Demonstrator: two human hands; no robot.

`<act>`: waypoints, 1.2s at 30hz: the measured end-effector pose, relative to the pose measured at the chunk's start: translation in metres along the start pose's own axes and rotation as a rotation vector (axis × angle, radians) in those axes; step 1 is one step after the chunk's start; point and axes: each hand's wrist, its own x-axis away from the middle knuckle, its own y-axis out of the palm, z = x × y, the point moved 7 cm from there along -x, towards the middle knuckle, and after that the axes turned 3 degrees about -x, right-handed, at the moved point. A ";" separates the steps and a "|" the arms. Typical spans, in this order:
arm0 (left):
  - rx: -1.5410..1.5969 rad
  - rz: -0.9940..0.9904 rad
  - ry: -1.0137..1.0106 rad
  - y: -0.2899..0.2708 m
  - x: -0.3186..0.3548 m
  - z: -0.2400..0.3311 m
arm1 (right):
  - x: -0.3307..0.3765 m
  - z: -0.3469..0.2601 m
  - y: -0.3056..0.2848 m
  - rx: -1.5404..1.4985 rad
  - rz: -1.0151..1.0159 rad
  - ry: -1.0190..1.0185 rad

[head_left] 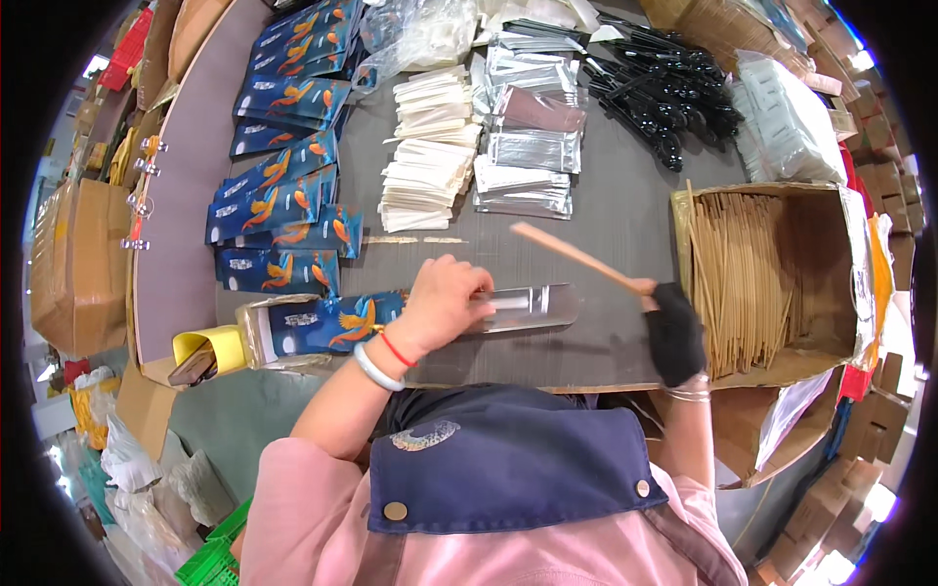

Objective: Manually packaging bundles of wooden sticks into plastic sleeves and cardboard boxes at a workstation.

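My right hand [670, 332], in a black fingerless glove, grips one end of a pale wooden stick [576, 256]. The stick slants up to the left above the table, slightly blurred. My left hand [447, 301] is bare, its fingers curled down onto a clear plastic sleeve [547, 305] that sticks out to the right. Something white lies inside the sleeve; its kind is unclear. Under my left wrist lies a blue pouch [303, 325] with an orange bird print, partly hidden by the hand. A cardboard box [848, 264] of thin wooden sticks [738, 278] stands beside my right hand.
Blue pouches [283, 210] lie in overlapping rows at left. White paper packets [425, 181], silver sachets [532, 151] and black plastic spoons [669, 93] fill the far side. Clear-wrapped white packs [787, 117] sit at far right. A yellow container [230, 350] stands at the near-left edge.
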 end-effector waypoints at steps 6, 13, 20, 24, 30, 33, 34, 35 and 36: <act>-0.273 0.303 0.102 -0.023 0.056 -0.014 | -0.010 -0.026 0.063 0.199 -0.292 -0.169; -0.257 0.251 0.129 0.003 0.054 -0.010 | -0.012 -0.061 0.136 0.062 -0.290 -0.531; -0.291 0.250 0.179 0.005 0.047 -0.004 | -0.014 0.007 0.140 -0.092 -0.115 -0.213; -0.241 0.232 0.223 0.006 0.037 0.001 | -0.011 -0.079 0.174 -0.542 -0.317 -0.159; -0.470 -0.052 0.304 0.011 0.033 0.018 | -0.014 -0.080 0.118 0.278 -0.223 -0.410; -0.559 -0.076 0.341 -0.038 0.035 0.045 | -0.018 -0.090 0.099 0.309 -0.206 -0.414; -0.546 -0.051 0.377 -0.061 0.032 0.048 | -0.020 -0.090 0.086 0.303 -0.128 -0.386; -0.533 -0.021 0.413 -0.087 0.027 0.043 | -0.021 -0.084 0.080 0.302 -0.126 -0.382; -0.553 0.082 0.419 -0.117 0.024 0.031 | -0.026 -0.074 0.068 0.306 -0.067 -0.310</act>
